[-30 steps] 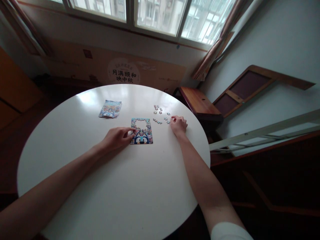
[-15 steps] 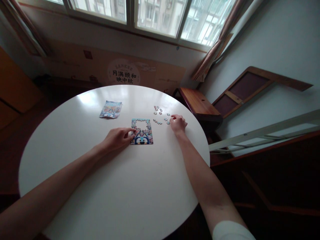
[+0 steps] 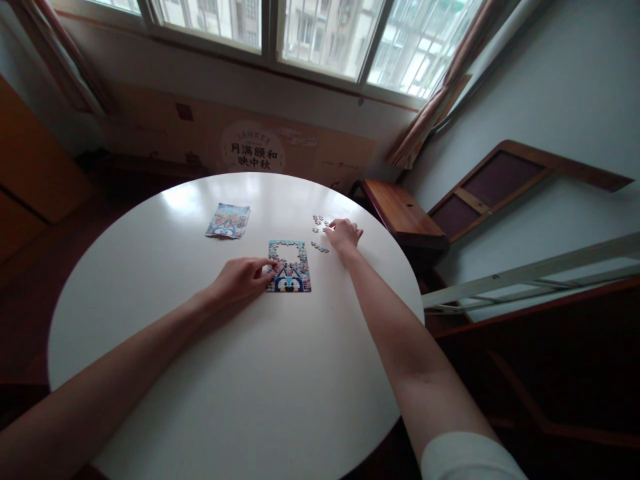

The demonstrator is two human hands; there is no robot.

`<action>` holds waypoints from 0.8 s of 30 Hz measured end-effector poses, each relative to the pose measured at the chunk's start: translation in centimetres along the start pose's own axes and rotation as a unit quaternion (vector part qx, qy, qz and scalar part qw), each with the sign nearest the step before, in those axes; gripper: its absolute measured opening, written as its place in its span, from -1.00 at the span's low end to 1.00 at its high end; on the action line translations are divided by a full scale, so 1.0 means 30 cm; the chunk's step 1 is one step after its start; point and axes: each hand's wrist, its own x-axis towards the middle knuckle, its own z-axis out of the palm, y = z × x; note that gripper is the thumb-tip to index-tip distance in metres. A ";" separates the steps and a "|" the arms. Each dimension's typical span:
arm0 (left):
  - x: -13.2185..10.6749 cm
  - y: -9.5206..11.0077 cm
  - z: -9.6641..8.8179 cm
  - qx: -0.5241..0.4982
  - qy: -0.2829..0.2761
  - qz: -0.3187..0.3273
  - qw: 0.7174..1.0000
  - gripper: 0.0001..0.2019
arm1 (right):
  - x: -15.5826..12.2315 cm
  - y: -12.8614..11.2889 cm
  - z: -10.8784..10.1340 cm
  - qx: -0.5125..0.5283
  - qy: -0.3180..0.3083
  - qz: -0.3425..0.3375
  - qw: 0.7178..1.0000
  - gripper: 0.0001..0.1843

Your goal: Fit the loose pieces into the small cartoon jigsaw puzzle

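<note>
A partly assembled colourful jigsaw puzzle lies on the round white table, with an unfilled gap in its upper middle. My left hand rests at the puzzle's left edge, fingertips touching it. My right hand reaches to the loose puzzle pieces scattered to the right of the puzzle, fingers bent down onto them. Whether a piece is pinched between the fingers is too small to tell.
A printed picture card lies at the table's back left. A wooden bench and a leaning wooden frame stand to the right of the table. Windows and a cardboard panel with printed characters run along the far wall.
My right hand has moved leftward and farther back, from the nearer right-hand pieces to the group closer to the puzzle. My left hand has stayed at the puzzle's edge. The view has shifted slightly.
</note>
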 end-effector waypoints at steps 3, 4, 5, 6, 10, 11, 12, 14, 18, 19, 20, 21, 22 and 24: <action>0.001 0.001 -0.001 -0.004 -0.003 -0.003 1.000 -0.57 | 0.008 -0.009 0.007 -0.006 -0.008 0.006 1.000 -0.74; 0.000 0.002 -0.002 -0.005 -0.002 -0.003 1.000 -0.57 | 0.010 -0.011 0.008 -0.007 -0.011 0.009 1.000 -0.74; 0.000 0.003 -0.002 -0.005 -0.002 -0.002 1.000 -0.57 | 0.012 -0.014 0.008 -0.009 -0.015 0.012 1.000 -0.73; -0.001 0.003 -0.003 -0.006 -0.002 -0.001 1.000 -0.57 | 0.013 -0.016 0.008 -0.010 -0.018 0.013 1.000 -0.73; -0.001 0.001 0.000 -0.008 0.002 -0.001 1.000 -0.59 | 0.018 -0.021 0.010 -0.012 -0.029 0.017 0.999 -0.74; 0.000 0.000 0.001 -0.007 0.002 -0.002 1.000 -0.60 | 0.019 -0.021 0.012 -0.010 -0.031 0.018 0.999 -0.74; 0.000 -0.001 0.003 -0.006 0.001 -0.002 1.000 -0.60 | 0.020 -0.022 0.014 -0.008 -0.033 0.020 0.999 -0.75; 0.002 -0.003 0.004 -0.006 -0.002 -0.001 1.000 -0.60 | 0.022 -0.022 0.018 -0.002 -0.034 0.024 0.999 -0.76; 0.002 0.000 0.001 -0.007 -0.001 0.003 1.000 -0.60 | 0.026 -0.021 0.019 0.004 -0.038 0.042 0.998 -0.74; 0.002 0.002 0.000 -0.006 -0.001 0.002 1.000 -0.60 | 0.026 -0.020 0.017 0.007 -0.042 0.047 0.998 -0.74; 0.001 0.004 -0.002 -0.005 -0.001 0.001 1.000 -0.59 | 0.027 -0.019 0.014 0.010 -0.048 0.052 0.997 -0.75; 0.001 0.005 -0.004 -0.004 -0.002 0.000 1.000 -0.59 | 0.027 -0.017 0.011 0.014 -0.055 0.058 0.997 -0.75; 0.001 0.006 -0.006 -0.004 -0.004 -0.001 1.000 -0.59 | 0.027 -0.016 0.007 0.019 -0.061 0.064 0.996 -0.75; 0.000 0.008 -0.007 -0.004 -0.005 -0.002 1.000 -0.59 | 0.027 -0.013 -0.001 0.023 -0.065 0.076 0.995 -0.73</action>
